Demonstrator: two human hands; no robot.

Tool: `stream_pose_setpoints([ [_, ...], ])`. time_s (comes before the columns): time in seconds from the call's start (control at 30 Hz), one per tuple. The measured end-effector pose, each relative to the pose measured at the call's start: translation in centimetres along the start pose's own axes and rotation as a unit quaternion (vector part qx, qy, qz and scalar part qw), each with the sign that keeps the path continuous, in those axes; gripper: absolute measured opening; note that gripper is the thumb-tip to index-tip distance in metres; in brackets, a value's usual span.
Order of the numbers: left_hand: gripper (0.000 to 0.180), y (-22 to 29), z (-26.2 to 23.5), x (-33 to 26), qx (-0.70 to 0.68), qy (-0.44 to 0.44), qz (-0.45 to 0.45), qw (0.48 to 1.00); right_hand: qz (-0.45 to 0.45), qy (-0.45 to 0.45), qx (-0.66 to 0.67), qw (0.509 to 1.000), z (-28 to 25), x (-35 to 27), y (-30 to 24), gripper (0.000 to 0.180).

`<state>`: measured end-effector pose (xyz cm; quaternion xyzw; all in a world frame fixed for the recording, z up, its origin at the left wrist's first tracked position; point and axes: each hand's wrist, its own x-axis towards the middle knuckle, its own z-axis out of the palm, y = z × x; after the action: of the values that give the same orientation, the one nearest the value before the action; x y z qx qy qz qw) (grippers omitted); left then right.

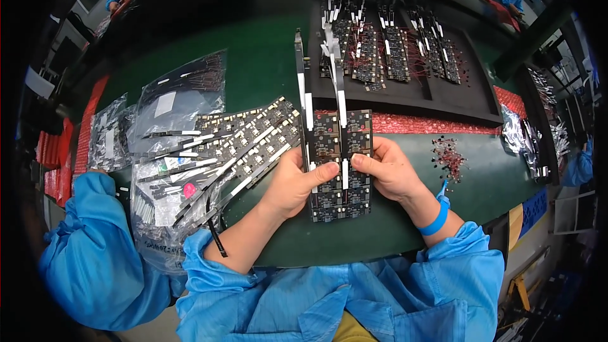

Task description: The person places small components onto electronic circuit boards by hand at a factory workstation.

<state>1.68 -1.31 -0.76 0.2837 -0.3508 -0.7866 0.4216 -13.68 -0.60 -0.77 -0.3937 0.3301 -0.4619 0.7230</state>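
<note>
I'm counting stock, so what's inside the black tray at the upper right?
The black tray holds rows of circuit boards with white strips and thin red wires. The tray floor directly beneath them is covered, so any lower layer can't be seen.

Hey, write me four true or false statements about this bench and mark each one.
1. The left hand and right hand both grip circuit boards. True.
2. The band on the right wrist is red. False: the wristband is blue.
3. A pile of red-wired parts lies on the green table. True.
4. The black tray is left of the left hand. False: the tray sits beyond the hands, toward the right.
</note>
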Motion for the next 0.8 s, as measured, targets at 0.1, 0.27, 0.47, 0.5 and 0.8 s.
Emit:
stream_pose_setpoints([
  [0.1, 0.022, -0.16, 0.01, 0.12, -0.006, -0.001, -0.001, 1.000, 0.013, 0.002, 0.016, 1.000, 0.21, -0.22, 0.15, 0.024],
  [0.27, 0.023, -0.11, -0.09, 0.04, -0.010, -0.009, -0.007, 1.000, 0.039, -0.028, 0.018, 0.999, 0.07, -0.16, 0.14, 0.027],
  [0.47, 0.022, 0.12, -0.16, -0.02, -0.012, -0.036, -0.029, 0.999, 0.038, -0.068, 0.028, 0.997, -0.46, -0.11, 0.60, 0.026],
  [0.5, 0.021, 0.08, -0.23, -0.01, -0.012, -0.038, -0.038, 0.998, 0.038, -0.068, 0.029, 0.997, -0.46, -0.08, 0.62, 0.026],
  [0.8, 0.020, -0.25, -0.22, 0.39, -0.020, -0.018, -0.037, 0.999, 0.036, -0.055, 0.057, 0.996, -0.27, 0.00, 0.55, 0.028],
])
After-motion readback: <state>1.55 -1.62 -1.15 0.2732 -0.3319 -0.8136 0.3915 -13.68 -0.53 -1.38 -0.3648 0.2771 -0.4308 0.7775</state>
